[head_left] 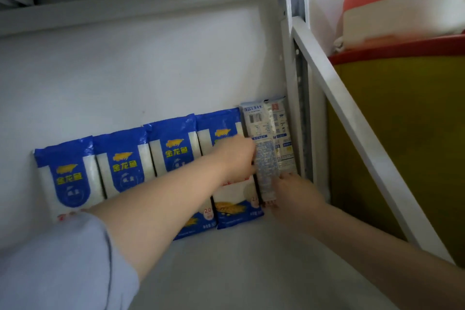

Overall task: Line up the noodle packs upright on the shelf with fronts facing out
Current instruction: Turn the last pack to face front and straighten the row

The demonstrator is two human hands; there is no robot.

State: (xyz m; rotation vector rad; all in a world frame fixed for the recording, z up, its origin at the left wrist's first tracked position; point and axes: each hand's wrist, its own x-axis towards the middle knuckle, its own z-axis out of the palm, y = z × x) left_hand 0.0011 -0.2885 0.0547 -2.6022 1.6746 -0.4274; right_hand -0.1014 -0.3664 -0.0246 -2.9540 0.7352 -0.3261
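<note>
Head view: my left hand (236,158) and right hand (292,191) pinch backward pack (264,148) at 3 o'clock of row; light, crinkly, slippery film, stiff noodles inside; hold long edges.

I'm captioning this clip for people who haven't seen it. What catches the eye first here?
A row of four blue noodle packs stands upright against the white shelf's back wall, fronts out. At the row's right end, both hands work a fifth pack showing its pale barcode side: the left hand presses its edge, the right hand holds its bottom.
</note>
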